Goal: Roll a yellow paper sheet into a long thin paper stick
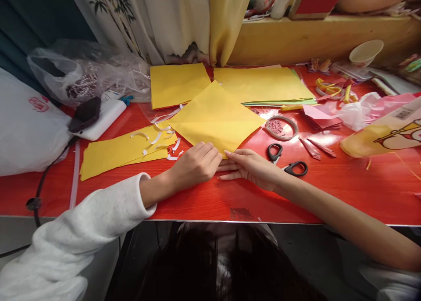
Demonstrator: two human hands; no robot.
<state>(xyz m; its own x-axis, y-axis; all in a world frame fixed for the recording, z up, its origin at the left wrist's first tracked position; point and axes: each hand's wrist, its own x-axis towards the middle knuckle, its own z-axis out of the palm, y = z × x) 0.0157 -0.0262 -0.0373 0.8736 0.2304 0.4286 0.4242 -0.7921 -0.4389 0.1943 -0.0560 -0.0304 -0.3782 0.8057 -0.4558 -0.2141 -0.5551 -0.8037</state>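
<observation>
A yellow paper square [217, 112], turned as a diamond with a faint crease across its middle, lies in front of me. My left hand [200, 163] is curled over its near corner, fingers pressed together on the paper. My right hand [251, 166] pinches the same corner between thumb and index finger, its other fingers stretched out beneath. Black-handled scissors [275, 154] lie open just beyond my right hand. Cut yellow strips [125, 151] with white paper scraps sit left of the square.
Yellow sheets [179, 85] and a larger yellow stack [263, 84] lie at the back. A tape roll [282, 127], pink paper [324, 114] and a drink cup [384, 132] are on the right. A phone [86, 114] rests on a white box at left.
</observation>
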